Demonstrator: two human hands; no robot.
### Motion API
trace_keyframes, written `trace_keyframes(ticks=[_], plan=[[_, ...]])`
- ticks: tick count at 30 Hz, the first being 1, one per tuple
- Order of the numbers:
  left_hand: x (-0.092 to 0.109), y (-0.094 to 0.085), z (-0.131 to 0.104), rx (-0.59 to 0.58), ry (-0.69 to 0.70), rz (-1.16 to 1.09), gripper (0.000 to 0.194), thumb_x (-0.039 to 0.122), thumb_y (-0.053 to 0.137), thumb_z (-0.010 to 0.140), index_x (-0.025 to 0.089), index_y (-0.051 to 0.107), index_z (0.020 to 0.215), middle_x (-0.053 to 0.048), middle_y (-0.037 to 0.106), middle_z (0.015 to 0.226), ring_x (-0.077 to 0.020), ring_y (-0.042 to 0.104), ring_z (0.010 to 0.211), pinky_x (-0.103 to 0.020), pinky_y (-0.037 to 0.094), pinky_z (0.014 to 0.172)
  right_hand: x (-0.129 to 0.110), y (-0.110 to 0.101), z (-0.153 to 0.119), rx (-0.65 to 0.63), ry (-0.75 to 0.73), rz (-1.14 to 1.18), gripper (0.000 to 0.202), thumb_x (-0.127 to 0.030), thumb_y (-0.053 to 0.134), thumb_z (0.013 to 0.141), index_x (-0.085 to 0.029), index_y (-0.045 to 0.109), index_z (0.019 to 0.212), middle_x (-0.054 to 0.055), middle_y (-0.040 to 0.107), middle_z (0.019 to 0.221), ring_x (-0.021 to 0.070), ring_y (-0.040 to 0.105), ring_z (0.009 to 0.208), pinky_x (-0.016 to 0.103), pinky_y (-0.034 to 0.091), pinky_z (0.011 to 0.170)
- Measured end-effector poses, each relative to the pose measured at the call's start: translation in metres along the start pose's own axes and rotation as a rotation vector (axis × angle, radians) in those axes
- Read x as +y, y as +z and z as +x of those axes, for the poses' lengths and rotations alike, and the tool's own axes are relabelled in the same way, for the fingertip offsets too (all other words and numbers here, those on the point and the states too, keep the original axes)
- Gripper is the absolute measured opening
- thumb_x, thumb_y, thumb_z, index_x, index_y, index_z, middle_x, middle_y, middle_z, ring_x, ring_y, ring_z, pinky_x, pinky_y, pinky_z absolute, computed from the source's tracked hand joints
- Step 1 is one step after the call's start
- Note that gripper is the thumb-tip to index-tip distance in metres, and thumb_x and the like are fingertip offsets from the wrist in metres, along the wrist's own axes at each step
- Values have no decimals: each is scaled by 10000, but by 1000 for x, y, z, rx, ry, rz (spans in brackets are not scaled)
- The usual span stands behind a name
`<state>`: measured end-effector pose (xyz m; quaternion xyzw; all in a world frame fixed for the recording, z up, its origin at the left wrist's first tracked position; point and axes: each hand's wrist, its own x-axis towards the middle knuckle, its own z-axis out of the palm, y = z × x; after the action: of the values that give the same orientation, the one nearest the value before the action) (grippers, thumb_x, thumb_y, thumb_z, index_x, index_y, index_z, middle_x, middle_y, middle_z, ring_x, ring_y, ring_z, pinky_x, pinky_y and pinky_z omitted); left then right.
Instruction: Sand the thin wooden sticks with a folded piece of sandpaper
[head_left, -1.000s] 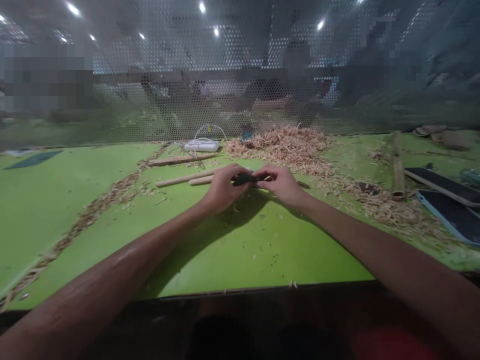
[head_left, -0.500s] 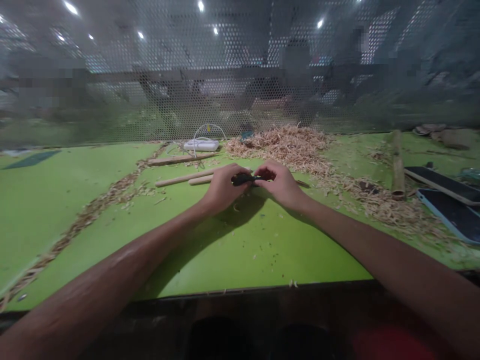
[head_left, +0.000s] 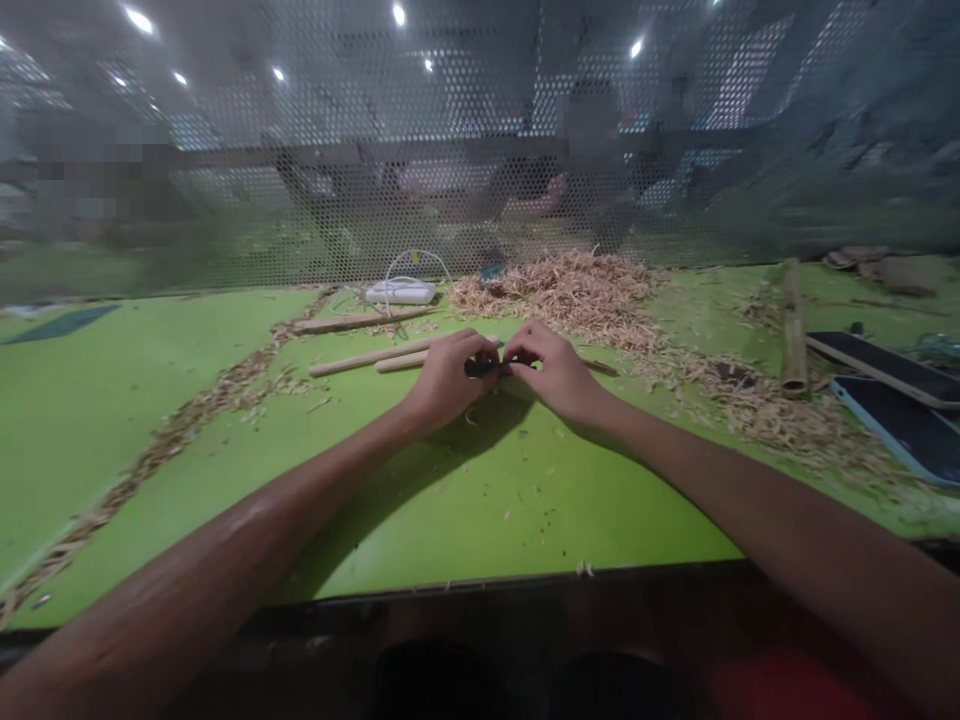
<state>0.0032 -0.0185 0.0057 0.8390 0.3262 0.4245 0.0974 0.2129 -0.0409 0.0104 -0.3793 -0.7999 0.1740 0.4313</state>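
Note:
Above the green table (head_left: 480, 520), my left hand (head_left: 448, 378) is closed on a small dark object (head_left: 480, 368) that I cannot identify. My right hand (head_left: 551, 368) pinches the right end of the same object, its fingertips close to those of my left hand. Two pale wooden sticks (head_left: 360, 360) lie behind my left hand, which partly hides them. A thin brown piece (head_left: 601, 368) shows just beyond my right hand.
A heap of wood shavings (head_left: 577, 290) lies behind the hands and trails right. Behind left are a white power strip (head_left: 401, 291) and a flat wooden strip (head_left: 360, 321). At right are a bamboo tube (head_left: 793, 330) and two phones (head_left: 900, 425). Mesh (head_left: 450, 190) stands behind.
My right hand has shifted slightly left, and its fingertips are closer to my left hand. Less of the dark object shows between the hands.

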Motion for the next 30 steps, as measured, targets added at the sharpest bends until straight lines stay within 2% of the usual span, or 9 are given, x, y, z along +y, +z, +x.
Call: trace_keyframes(ticks=[8,14,22,30], plan=[[-2,0,0,-36,29,-36,87,109,730,887,177,764,929,-51,725,911,-176,652,808,-297,516,729,-1,-2,-1,-47,4,-8,123,-109,640,943,-222,687,925,53,633,1054,218,626,982,405,538,914],[-5,4,-1,-26,58,22,89,96,691,900,175,731,896,-51,704,910,-183,639,813,-302,505,735,0,1,-1,-13,-8,-35,106,-130,656,919,-234,670,905,51,637,1009,226,626,939,407,545,875],[-3,7,-2,-49,26,97,78,144,642,928,179,707,903,-61,689,927,-199,618,816,-316,490,732,1,2,-1,11,-30,2,107,-130,649,893,-226,696,889,44,646,983,225,630,899,404,536,844],[4,3,-2,-100,18,98,108,86,644,907,172,701,874,-69,678,931,-205,610,833,-320,487,741,-2,0,0,-38,-3,8,138,-97,644,883,-219,670,823,45,648,977,206,610,881,387,523,843]])
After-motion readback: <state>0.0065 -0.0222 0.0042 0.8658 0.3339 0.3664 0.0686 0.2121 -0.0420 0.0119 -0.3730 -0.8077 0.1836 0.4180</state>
